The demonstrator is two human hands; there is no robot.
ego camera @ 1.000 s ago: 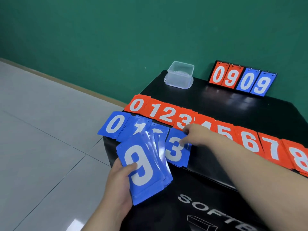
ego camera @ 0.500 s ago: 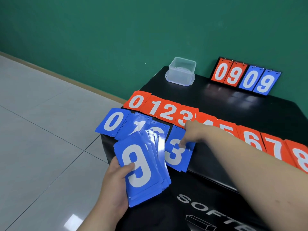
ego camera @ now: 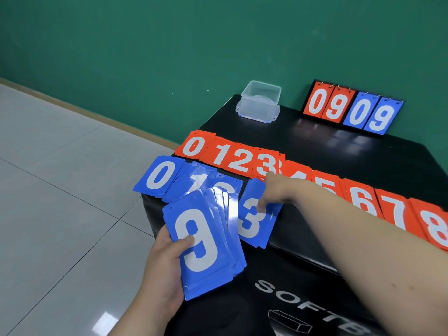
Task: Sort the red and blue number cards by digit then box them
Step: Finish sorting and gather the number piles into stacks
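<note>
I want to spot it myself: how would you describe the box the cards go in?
Start at the black table by the green wall. Go to its far left corner, left of the standing scoreboard reading 0909. The box sits there: the only clear plastic thing, neither red nor blue.

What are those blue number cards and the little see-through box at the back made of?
The blue number cards fanned in the left hand look like thin glossy plastic: light glares off their edges. The clear box seems to be translucent, slightly frosted plastic; the green wall shows dimly through it.
</note>
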